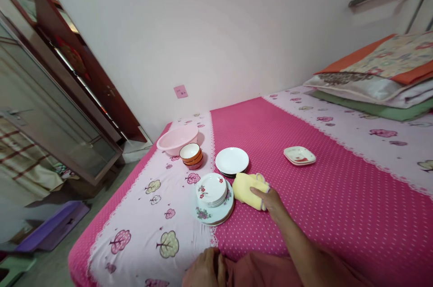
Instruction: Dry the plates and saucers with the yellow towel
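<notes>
My right hand (267, 199) presses its thumb on a folded yellow cloth (248, 190) with a pale purple edge. The cloth lies against the right side of the plate stacks. Just left of it are small white plates with red flowers (211, 187), stacked on larger pale plates with a floral rim (206, 216). Behind the cloth a plain white plate (232, 160) rests on darker dishes. My left hand (204, 270) is low in the view, by the reddish clothing on my lap. Its fingers look curled together, and nothing shows in them.
Beyond the plates are a stack of orange-brown bowls (191, 155) and a pink basin (177, 139). Squarish white dishes (299, 155) lie to the right. All stand on a pink patterned bedspread (352, 215). Pillows (368, 82) are piled at the far right, by the wall.
</notes>
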`<state>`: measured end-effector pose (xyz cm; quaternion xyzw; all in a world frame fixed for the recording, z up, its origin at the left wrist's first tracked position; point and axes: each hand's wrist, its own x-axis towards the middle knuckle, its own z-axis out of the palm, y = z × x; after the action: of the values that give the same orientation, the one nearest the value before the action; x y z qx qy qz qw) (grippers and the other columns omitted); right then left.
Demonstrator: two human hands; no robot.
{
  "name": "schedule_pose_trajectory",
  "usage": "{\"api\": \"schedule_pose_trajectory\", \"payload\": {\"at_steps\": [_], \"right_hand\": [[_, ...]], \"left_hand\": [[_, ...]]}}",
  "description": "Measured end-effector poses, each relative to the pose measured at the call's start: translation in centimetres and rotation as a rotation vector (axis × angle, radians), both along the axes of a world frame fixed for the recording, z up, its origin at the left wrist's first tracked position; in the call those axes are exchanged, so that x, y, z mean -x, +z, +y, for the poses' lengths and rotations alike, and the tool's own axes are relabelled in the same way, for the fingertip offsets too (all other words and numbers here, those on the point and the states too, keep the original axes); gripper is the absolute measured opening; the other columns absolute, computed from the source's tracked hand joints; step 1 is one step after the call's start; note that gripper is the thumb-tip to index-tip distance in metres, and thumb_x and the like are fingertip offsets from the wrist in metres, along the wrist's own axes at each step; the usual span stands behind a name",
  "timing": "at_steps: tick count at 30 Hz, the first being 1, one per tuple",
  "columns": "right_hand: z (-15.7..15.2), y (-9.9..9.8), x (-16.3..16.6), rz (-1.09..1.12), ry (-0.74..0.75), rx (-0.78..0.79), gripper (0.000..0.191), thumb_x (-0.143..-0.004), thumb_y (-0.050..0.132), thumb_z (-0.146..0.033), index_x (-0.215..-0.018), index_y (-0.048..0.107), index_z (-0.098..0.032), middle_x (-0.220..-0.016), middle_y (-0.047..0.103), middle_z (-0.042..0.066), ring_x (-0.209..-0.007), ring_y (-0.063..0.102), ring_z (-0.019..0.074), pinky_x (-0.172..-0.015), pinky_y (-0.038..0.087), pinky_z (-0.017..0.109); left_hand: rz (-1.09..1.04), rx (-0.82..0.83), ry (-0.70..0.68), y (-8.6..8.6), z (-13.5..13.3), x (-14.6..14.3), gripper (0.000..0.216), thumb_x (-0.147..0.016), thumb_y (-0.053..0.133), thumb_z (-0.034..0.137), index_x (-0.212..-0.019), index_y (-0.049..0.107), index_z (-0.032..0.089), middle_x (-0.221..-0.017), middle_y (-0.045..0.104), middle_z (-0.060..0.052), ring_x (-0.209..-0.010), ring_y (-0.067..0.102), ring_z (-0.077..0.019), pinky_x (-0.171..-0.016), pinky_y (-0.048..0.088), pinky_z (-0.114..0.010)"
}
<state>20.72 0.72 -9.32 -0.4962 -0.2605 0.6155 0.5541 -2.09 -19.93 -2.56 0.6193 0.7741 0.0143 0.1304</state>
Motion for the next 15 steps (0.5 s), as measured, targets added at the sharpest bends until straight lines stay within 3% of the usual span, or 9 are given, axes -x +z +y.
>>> {"api": "schedule_pose_trajectory", "payload": {"at_steps": [4,8,11,15], "right_hand": [[-0.6,0.1,0.0,-0.077,-0.022,-0.013,0.029,-0.100,0.069,-0.037,-0.121,0.066,-0.017,-0.118,0.069,0.007,-0.097,0.071,0.0219,-0.082,0.062,0.040],[-1.2,0.2,0.2,-0.142,-0.088,-0.049,0.032,-0.100,0.069,-0.037,-0.125,0.065,-0.017,-0.122,0.068,0.008,-0.100,0.070,0.0228,-0.085,0.061,0.042],[-1.7,0.2,0.6,-0.190,-0.140,-0.071,0.031,-0.100,0.068,-0.037,-0.125,0.065,-0.018,-0.124,0.068,0.008,-0.102,0.069,0.0232,-0.086,0.061,0.043],[-2.5,0.0,1.0,-0.254,-0.154,-0.062,0.029,-0.100,0.069,-0.037,-0.121,0.067,-0.017,-0.120,0.069,0.008,-0.100,0.070,0.0223,-0.086,0.061,0.042]], "left_hand": [[-0.107,-0.058,0.058,0.7,-0.3,-0.6,0.032,-0.100,0.044,0.039,-0.116,0.069,0.027,-0.117,0.078,-0.009,-0.109,0.070,-0.0227,-0.089,0.045,-0.029],[-0.238,-0.196,0.128,0.2,-0.6,-1.0,0.027,-0.096,0.052,0.042,-0.105,0.071,0.026,-0.110,0.079,-0.010,-0.104,0.070,-0.0266,-0.090,0.044,-0.033],[-0.225,-0.246,0.087,-0.6,-0.7,-1.6,0.024,-0.096,0.051,0.036,-0.103,0.072,0.025,-0.107,0.079,-0.011,-0.103,0.069,-0.0276,-0.092,0.043,-0.036],[-0.194,-0.180,-0.020,-1.4,-0.2,-3.3,0.027,-0.096,0.047,0.029,-0.099,0.072,0.019,-0.107,0.078,-0.016,-0.104,0.067,-0.0325,-0.092,0.041,-0.042]]}}
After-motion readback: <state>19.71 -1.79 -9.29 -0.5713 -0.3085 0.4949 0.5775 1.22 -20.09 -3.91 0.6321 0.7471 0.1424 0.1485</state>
